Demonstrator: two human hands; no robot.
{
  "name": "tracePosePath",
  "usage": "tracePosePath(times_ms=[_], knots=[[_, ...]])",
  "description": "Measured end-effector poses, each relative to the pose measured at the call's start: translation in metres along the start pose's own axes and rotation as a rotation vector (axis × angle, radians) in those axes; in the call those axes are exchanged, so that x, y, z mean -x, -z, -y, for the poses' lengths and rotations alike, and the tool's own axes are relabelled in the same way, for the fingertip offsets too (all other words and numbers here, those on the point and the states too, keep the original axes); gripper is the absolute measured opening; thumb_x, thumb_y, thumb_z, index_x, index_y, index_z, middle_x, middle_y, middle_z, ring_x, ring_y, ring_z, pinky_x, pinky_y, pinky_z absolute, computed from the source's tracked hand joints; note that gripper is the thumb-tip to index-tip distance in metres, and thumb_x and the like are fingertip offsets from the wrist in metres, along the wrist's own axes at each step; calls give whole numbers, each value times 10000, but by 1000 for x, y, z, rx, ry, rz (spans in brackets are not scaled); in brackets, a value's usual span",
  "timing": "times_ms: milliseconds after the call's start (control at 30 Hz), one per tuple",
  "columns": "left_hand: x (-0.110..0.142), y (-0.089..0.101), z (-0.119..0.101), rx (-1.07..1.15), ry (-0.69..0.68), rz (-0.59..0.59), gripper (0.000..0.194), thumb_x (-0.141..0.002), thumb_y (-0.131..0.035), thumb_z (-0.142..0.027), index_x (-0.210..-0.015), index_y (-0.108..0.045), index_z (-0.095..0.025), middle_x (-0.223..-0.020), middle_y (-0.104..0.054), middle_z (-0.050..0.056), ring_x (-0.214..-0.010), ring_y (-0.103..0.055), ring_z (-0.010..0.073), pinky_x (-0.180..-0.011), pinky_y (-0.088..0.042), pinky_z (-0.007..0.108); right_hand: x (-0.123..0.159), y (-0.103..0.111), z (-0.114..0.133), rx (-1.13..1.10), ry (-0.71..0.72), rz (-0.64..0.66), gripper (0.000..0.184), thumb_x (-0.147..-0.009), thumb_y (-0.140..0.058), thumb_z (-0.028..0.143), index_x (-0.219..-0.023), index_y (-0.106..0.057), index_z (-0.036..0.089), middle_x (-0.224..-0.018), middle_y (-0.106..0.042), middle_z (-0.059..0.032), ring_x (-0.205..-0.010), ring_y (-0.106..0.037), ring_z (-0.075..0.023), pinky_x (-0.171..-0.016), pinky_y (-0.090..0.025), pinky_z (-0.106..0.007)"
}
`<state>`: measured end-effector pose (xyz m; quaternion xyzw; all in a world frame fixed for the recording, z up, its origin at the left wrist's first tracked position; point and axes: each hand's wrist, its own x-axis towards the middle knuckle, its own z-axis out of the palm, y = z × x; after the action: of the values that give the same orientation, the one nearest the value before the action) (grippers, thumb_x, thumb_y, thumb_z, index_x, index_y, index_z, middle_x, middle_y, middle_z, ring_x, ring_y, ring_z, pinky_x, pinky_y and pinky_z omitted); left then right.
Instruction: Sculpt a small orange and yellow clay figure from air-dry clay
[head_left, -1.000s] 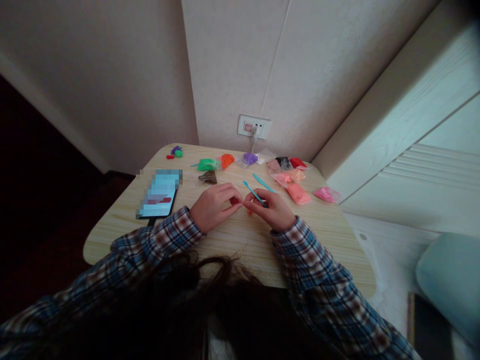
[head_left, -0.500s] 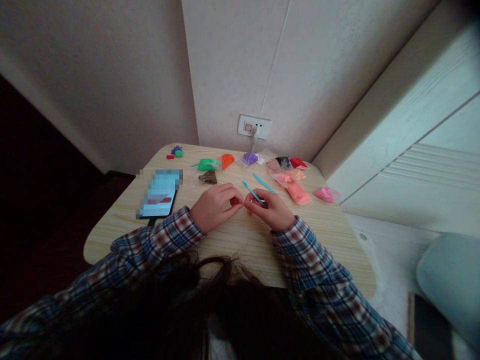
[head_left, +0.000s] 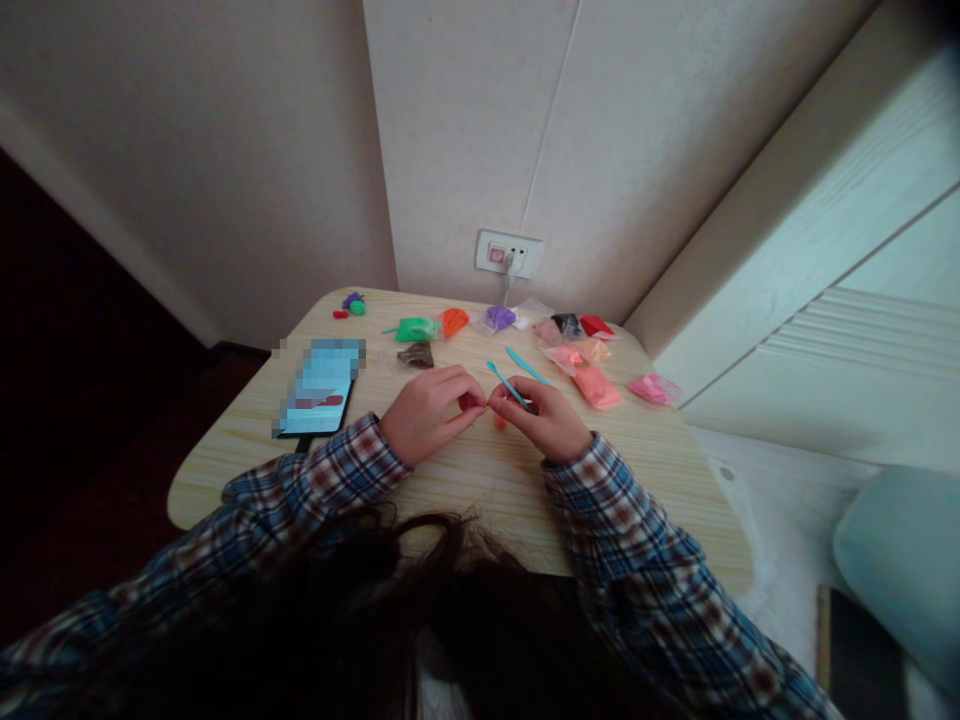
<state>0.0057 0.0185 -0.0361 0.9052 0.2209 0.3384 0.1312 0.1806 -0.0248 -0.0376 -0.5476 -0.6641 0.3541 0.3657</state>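
A pale wood-grain table with rounded corners fills the middle, and over its centre a left hand and a right hand meet at the fingertips. A flat black phone with a lit blue screen lies at the left.

Small clear plastic bags hold soft-looking coloured lumps. A coral-filled bag lies just beyond the right hand, a peach-filled bag touches its far end, and a pink-filled bag sits near the right edge. Along the far side, left to right, come a green-filled bag, an orange-filled bag, a purple-filled bag, a pale-pink-filled bag, a black-filled bag and a red-filled bag. A brown-filled bag lies beyond the left hand.

The right fingers are clamped on a slim blue plastic stick tool, slanting far-left; a flat blue plastic blade lies beyond it. The left thumb and index tips are together, curved around a gap; whether they pinch anything, I cannot tell.

At the far left lie a purple cluster, a green lump and a red piece. A small orange lump shows under the right fingers, and a tiny yellowish bit lies between both hands' fingertips.
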Motion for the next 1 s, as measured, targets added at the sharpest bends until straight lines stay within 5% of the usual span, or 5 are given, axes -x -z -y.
tracePosePath(times_ms=[1000], knots=[[0, 0, 1, 25, 44, 57, 59, -806, -552, -168, -762, -579, -137, -751, -587, 22, -690, -554, 122, -676, -431, 241, -1, 6, -5, 85, 2, -133, 231, -753, -494, 404, -694, -536, 184, -579, -428, 35, -552, -363, -103, -556, -293, -260]])
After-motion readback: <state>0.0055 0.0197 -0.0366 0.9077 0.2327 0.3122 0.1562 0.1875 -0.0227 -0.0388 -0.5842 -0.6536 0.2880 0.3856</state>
